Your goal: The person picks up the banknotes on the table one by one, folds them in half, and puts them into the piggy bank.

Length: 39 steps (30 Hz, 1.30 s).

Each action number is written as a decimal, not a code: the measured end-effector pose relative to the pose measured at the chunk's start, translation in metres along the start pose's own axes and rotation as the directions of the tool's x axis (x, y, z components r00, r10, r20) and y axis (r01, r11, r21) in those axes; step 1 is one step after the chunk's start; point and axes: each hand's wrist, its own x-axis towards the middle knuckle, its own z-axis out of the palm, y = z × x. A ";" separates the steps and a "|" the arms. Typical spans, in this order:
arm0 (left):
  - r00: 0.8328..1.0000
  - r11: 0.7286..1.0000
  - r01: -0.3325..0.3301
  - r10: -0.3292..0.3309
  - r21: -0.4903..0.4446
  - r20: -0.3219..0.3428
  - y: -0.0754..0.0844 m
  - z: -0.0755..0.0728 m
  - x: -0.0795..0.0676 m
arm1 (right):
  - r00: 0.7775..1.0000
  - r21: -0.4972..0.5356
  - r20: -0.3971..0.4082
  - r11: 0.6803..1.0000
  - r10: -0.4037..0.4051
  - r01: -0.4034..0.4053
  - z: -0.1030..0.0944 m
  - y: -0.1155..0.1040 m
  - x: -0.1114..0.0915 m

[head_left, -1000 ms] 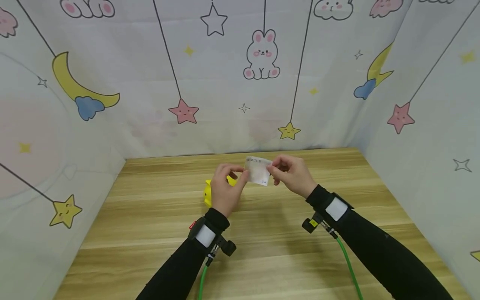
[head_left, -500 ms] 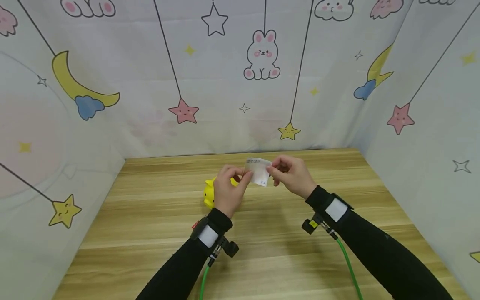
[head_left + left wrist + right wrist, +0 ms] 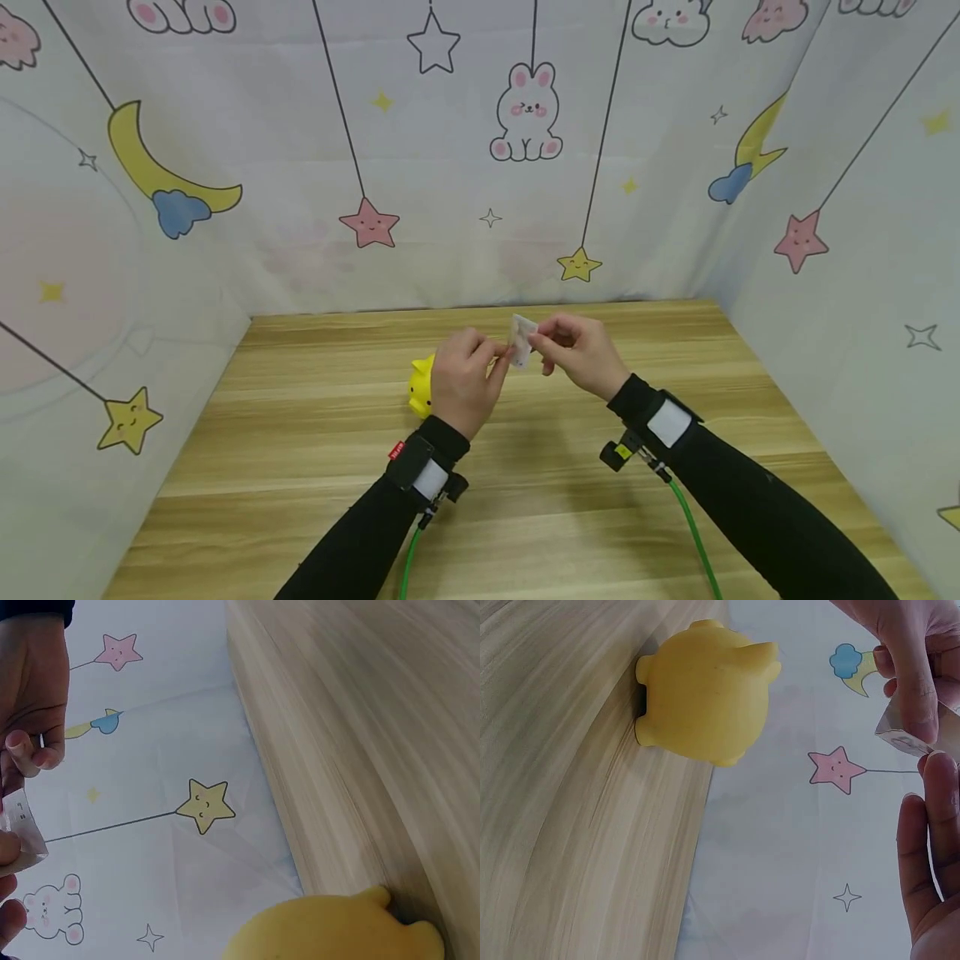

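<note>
Between my two hands, a small white printed paper slip is held up over the table's far part. My left hand pinches its left side between thumb and fingers. The right side is pinched by my right hand. The slip looks narrow and bent over in the head view, and a folded edge of the paper shows in the right wrist view. Behind my left hand stands a yellow pig figure, partly hidden by it. The right wrist view shows the round pig upright on its short feet.
The wooden table ends at a cloth backdrop printed with stars, moons and rabbits, which also rises at both sides. A green cable trails from the right wrist's camera, another green cable from the left's.
My left hand has moved right, closer to the right hand, and turned inward. The slip, flat and wide before, is now bent and narrower. More of the pig shows.
</note>
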 end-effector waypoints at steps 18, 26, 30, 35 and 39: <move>0.967 0.900 -0.243 0.197 0.361 0.161 0.007 -0.009 0.007 | 0.997 -0.087 0.032 0.993 -0.072 0.075 0.003 0.002 -0.001; 0.951 0.847 -0.293 0.212 0.444 0.224 0.008 -0.009 0.006 | 0.996 -0.105 0.051 0.991 -0.075 0.080 0.002 0.001 0.000; 0.943 0.814 -0.324 0.238 0.482 0.232 0.008 -0.009 0.006 | 0.997 -0.112 0.044 0.991 -0.064 0.068 0.003 0.000 0.001; 0.941 0.801 -0.333 0.251 0.497 0.226 0.008 -0.008 0.005 | 0.998 -0.127 0.025 0.990 -0.061 0.064 0.005 0.000 0.003; 0.945 0.811 -0.321 0.244 0.490 0.217 0.006 -0.007 0.004 | 0.998 -0.130 0.013 0.990 -0.059 0.060 0.007 0.001 0.004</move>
